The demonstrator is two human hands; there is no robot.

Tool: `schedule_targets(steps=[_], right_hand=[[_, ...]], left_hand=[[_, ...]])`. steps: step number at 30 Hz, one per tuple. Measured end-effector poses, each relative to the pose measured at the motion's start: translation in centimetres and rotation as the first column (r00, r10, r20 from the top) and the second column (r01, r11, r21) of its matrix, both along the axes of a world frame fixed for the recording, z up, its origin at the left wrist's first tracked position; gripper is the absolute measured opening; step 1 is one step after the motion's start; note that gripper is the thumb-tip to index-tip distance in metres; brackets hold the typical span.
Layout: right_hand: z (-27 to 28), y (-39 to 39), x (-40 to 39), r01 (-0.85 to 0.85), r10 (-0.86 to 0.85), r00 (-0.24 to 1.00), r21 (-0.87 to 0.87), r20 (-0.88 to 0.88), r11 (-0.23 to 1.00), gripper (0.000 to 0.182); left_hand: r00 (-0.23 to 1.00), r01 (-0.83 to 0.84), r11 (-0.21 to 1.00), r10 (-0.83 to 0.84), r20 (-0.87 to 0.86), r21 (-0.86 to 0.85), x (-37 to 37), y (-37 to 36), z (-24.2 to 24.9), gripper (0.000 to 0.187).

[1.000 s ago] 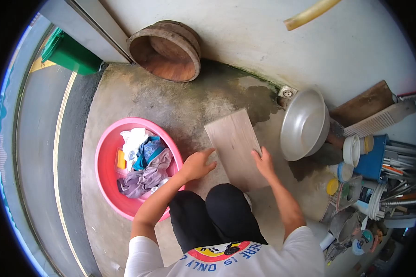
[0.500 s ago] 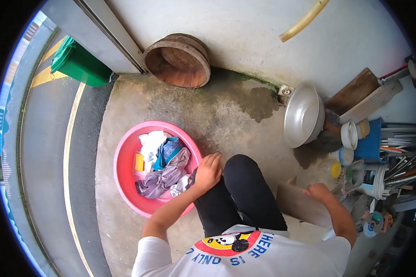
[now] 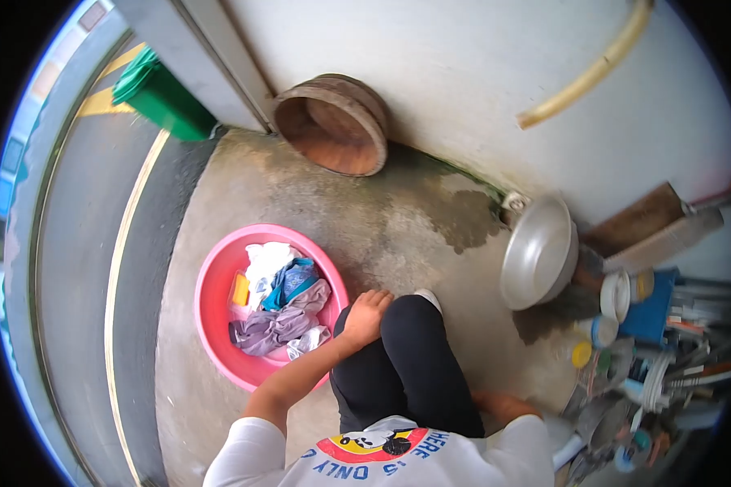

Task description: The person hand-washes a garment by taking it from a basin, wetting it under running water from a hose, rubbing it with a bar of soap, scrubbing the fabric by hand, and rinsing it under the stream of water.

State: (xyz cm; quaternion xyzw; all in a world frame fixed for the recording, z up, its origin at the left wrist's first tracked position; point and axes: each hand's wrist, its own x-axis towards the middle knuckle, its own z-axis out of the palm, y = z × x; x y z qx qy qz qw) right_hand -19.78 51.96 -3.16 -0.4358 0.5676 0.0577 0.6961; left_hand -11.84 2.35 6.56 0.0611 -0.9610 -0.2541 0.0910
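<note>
I am crouching on a concrete floor in black trousers (image 3: 414,365). My left hand (image 3: 368,315) rests on my left knee and holds nothing, right beside the rim of a pink basin (image 3: 211,312). The basin holds crumpled clothes (image 3: 280,312) and a yellow bar (image 3: 239,289). My right forearm (image 3: 503,403) reaches down behind my right thigh, and the hand itself is hidden there. The grey board from the earlier frames is out of sight.
A metal bowl (image 3: 536,253) leans at the wall on the right, above a clutter of tubs, jars and tools (image 3: 650,341). A wooden tub (image 3: 333,123) lies tipped against the wall. A green bin (image 3: 161,96) stands at the left doorway. A hose (image 3: 585,73) hangs above.
My right hand pulled the grey board off the floor to my right side, and both are now hidden. My left hand moved from the board to my knee.
</note>
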Motion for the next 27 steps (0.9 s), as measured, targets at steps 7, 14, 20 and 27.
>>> schedule_targets(steps=[7, 14, 20, 27], right_hand=[[-2.5, -4.8, -2.5, 0.48, -0.475, 0.865, -0.009, -0.162, 0.877, 0.028], [-4.9, -13.4, -8.5, 0.558, -0.607, 0.794, -0.35, -0.039, 0.752, 0.025], [-3.5, -21.4, -14.8, 0.25, -0.568, 0.822, -0.864, -0.049, 0.437, 0.028], [4.4, -28.2, -14.7, 0.642, -0.835, 0.535, -0.704, 0.128, 0.304, 0.059]], left_hand=[[0.99, -0.135, 0.991, 0.136, -0.036, 0.016, -1.3, 1.4, 1.5, 0.037], [0.902, -0.37, 0.929, 0.365, -0.232, 0.025, 1.2, 3.5, 4.0, 0.037], [0.617, -0.62, 0.763, 0.618, -0.487, 0.184, 6.6, 6.5, 10.2, 0.027], [0.352, -0.733, 0.575, 0.778, -0.52, 0.364, 12.3, 7.9, 17.2, 0.021]])
